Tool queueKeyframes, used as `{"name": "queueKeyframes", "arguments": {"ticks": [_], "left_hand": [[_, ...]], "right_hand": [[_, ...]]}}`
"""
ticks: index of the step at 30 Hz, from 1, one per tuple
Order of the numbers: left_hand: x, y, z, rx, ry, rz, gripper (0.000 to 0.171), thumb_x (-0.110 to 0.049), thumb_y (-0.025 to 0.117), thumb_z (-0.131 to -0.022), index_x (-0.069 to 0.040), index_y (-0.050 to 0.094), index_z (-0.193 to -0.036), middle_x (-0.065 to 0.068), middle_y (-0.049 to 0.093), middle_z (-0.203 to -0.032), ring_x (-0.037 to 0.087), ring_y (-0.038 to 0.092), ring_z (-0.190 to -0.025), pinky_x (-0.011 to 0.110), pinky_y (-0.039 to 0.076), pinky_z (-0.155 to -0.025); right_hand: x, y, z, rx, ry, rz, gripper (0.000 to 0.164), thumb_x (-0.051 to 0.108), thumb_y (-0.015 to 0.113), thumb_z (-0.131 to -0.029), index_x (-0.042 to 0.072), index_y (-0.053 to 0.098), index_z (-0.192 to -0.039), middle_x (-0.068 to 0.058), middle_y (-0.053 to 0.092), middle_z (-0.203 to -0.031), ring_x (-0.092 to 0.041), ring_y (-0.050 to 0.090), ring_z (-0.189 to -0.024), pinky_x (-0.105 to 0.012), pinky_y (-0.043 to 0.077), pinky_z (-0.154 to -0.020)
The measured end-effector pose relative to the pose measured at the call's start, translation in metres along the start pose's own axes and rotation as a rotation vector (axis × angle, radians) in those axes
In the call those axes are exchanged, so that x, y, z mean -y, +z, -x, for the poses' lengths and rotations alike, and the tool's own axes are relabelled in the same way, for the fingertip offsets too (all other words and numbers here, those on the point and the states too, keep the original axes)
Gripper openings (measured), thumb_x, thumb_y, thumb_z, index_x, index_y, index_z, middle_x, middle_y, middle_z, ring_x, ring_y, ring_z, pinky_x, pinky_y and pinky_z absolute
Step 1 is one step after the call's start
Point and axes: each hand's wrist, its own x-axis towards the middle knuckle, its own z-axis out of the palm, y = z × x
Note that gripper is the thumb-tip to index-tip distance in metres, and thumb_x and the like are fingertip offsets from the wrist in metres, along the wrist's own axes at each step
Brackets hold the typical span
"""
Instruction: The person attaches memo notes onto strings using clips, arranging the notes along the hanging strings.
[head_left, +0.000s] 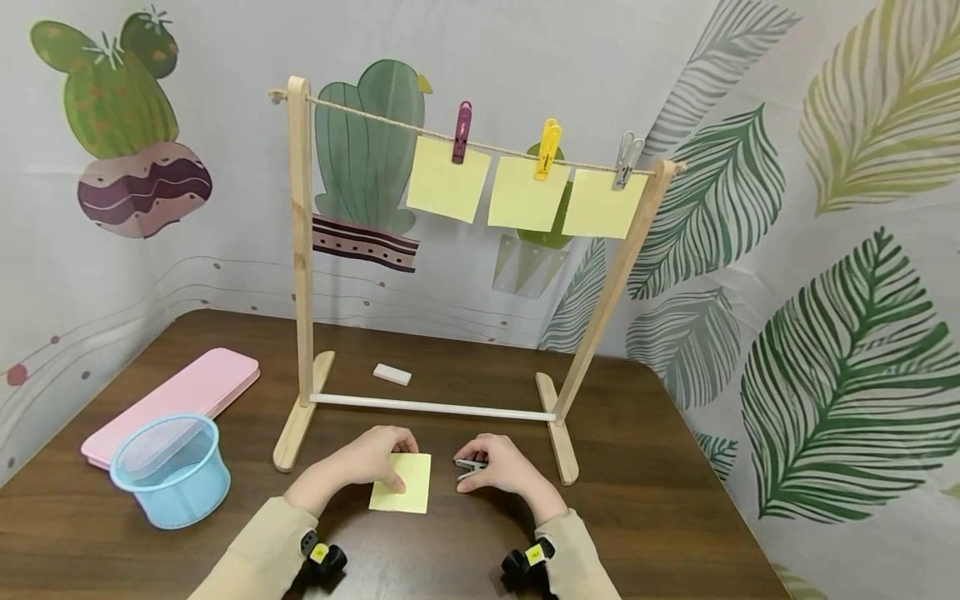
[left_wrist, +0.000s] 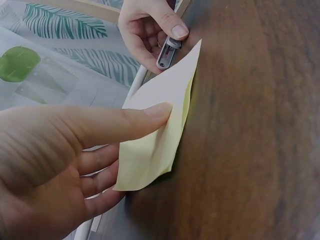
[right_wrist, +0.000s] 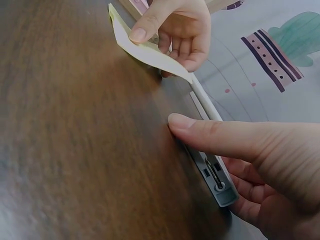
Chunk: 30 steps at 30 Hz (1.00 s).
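Observation:
My left hand point(head_left: 366, 458) pinches a square yellow sticky note point(head_left: 409, 493) between thumb and fingers, just above the table. In the left wrist view the paper point(left_wrist: 150, 145) bends slightly under the thumb. To the right, my right hand point(head_left: 508, 468) grips a grey clothespin point(right_wrist: 220, 187); the two hands are apart. Behind them, a rope point(head_left: 367, 117) strung on a wooden rack point(head_left: 302, 250) carries three yellow notes. A purple clothespin point(head_left: 462, 133), a yellow clothespin point(head_left: 548, 150) and another grey clothespin point(head_left: 627, 160) hold one note each.
At the left, a light blue mesh basket point(head_left: 183, 496) stands in front of a pink case point(head_left: 180, 387). A small white block point(head_left: 392, 374) lies behind the rack's white crossbar point(head_left: 431, 407). The rack's wooden feet point(head_left: 558, 429) flank the hands on the brown table point(head_left: 660, 517).

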Motion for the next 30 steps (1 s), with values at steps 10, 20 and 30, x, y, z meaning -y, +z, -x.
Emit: {"name": "queueKeyframes", "arguments": {"ticks": [10,20,30], "left_hand": [[0.0015,-0.0007,-0.0001,0.019,-0.020,0.017,0.046,-0.003,0.089,-0.058,-0.010,0.059,-0.092,-0.004,0.063,-0.080,0.008,0.052,-0.073,0.023,0.043,-0.067],[0.0002,-0.0023,0.0023,0.056,-0.047,0.019,0.046,-0.007,0.090,-0.060,-0.002,0.069,-0.101,0.001,0.068,-0.086,0.010,0.057,-0.078,0.024,0.046,-0.069],[0.0033,-0.0068,0.0030,0.071,0.003,0.058,0.037,-0.011,0.087,-0.066,0.001,0.071,-0.097,0.001,0.070,-0.082,0.004,0.056,-0.072,0.020,0.046,-0.064]], "right_hand": [[0.0012,0.0001,0.0001,-0.006,0.002,0.008,0.035,0.021,0.089,-0.069,0.007,0.075,-0.098,-0.001,0.068,-0.084,0.000,0.051,-0.073,-0.017,0.044,-0.065],[0.0028,-0.0002,0.0000,-0.003,0.000,-0.014,0.034,0.021,0.088,-0.070,0.007,0.075,-0.098,-0.001,0.068,-0.086,-0.001,0.052,-0.074,-0.018,0.044,-0.066],[0.0012,0.0004,0.0009,-0.004,0.002,-0.007,0.033,0.022,0.088,-0.071,0.007,0.075,-0.098,0.000,0.070,-0.086,0.000,0.051,-0.071,-0.017,0.044,-0.065]]}}
